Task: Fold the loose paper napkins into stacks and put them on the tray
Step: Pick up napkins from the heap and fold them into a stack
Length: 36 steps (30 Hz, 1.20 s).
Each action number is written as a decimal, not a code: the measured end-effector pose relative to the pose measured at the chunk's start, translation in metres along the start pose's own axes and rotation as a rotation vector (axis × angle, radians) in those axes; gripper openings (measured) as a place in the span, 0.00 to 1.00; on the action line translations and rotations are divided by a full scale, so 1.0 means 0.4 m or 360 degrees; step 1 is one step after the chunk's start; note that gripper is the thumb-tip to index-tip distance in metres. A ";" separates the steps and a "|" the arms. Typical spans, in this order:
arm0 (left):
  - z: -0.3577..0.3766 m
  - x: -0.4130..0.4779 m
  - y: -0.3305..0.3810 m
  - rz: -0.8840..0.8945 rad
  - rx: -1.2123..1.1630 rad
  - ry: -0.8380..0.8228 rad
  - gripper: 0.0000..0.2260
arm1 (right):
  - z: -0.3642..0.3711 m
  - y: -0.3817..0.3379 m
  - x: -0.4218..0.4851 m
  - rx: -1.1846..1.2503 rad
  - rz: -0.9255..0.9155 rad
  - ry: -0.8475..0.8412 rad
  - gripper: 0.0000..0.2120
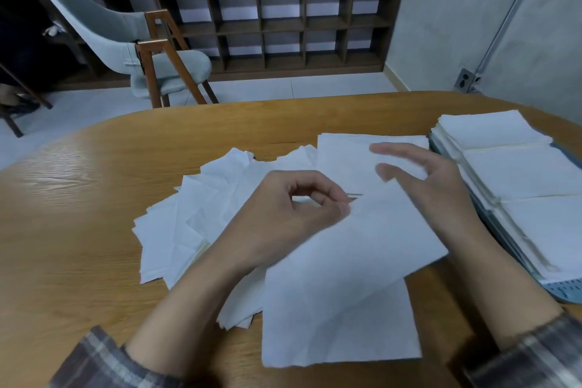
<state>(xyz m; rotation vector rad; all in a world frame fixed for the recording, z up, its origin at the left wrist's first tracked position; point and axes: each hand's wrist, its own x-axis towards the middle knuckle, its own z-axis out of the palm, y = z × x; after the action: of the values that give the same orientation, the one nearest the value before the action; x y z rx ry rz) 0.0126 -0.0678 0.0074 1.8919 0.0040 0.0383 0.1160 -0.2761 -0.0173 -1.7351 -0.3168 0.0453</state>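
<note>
The left hand [302, 208], at the middle of the frame, has its fingers curled in, with thumb and forefinger meeting on a slightly raised edge of the large napkin [346, 309]; it pinches that edge. The right hand [431, 179], just right of it and blurred, hangs over the same sheet with fingers spread and relaxed, holding nothing. The large napkin lies flat under both hands and runs down toward the lower middle of the frame, over another sheet.

At the right edge is the blue-grey tray [567, 294]. It holds folded stacks [519, 176] of white napkins, three in a row from upper right to lower right, set close against each other. The tray is just right of the right hand's wrist, near the large napkin but apart from it.

The loose napkins [189, 224] fan out in a rumpled heap left of centre, partly under the left hand and forearm. All rest on the wooden table [78, 230]. Plaid sleeves [104, 359] show at the bottom corners. Beyond the table stand a grey chair [132, 50] and a dark shelf unit [283, 25].
</note>
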 end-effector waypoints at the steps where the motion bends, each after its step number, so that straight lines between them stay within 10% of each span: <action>1: -0.001 0.004 -0.013 0.0018 0.0137 -0.0006 0.03 | 0.003 0.001 -0.001 0.0002 -0.0008 0.0012 0.12; 5: -0.007 0.012 -0.031 0.0362 0.0708 0.0044 0.04 | 0.009 0.013 0.000 -0.0024 -0.0045 0.0067 0.12; 12: -0.036 0.023 -0.028 0.0242 0.0010 0.0107 0.03 | 0.015 -0.005 -0.012 0.0236 -0.0203 -0.0064 0.13; 23: -0.028 0.029 -0.035 0.0315 -0.0048 0.0450 0.07 | 0.039 -0.026 -0.046 0.0194 -0.0095 -0.0320 0.08; 36: -0.030 0.035 -0.038 0.0285 0.0020 0.0505 0.10 | 0.052 -0.022 -0.049 0.0216 -0.0150 -0.0532 0.32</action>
<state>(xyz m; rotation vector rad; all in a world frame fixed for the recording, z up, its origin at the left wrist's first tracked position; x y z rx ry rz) 0.0266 -0.0513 -0.0029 1.8764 0.0511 0.4611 0.0915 -0.2595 -0.0157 -1.5730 -0.6263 0.2840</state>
